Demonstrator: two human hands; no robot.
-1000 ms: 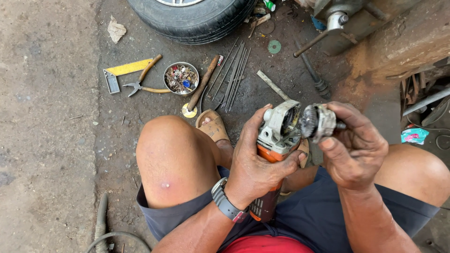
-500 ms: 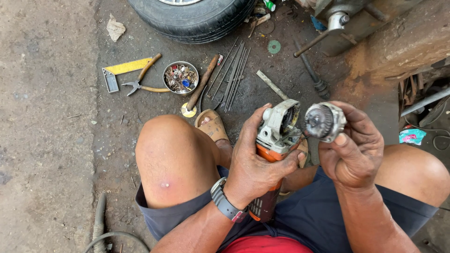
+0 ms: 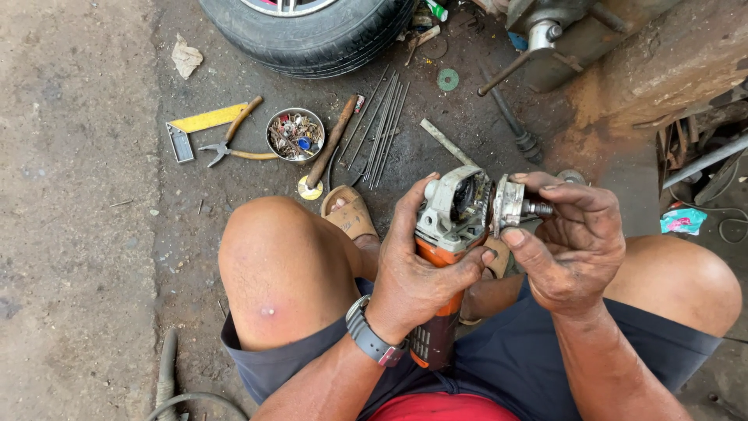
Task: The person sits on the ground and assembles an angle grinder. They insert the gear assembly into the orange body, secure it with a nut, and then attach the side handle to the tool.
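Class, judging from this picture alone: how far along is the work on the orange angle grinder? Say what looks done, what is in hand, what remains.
Done: the gear head is off the angle grinder, its grey housing open. In hand: the left hand holds the body; the right hand holds the head against the opening. Left: the two parts are not yet joined flush.

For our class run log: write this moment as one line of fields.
left hand: grips orange-and-grey angle grinder body | right hand: holds round grey metal gear-head part at its open end | posture: seated on ground
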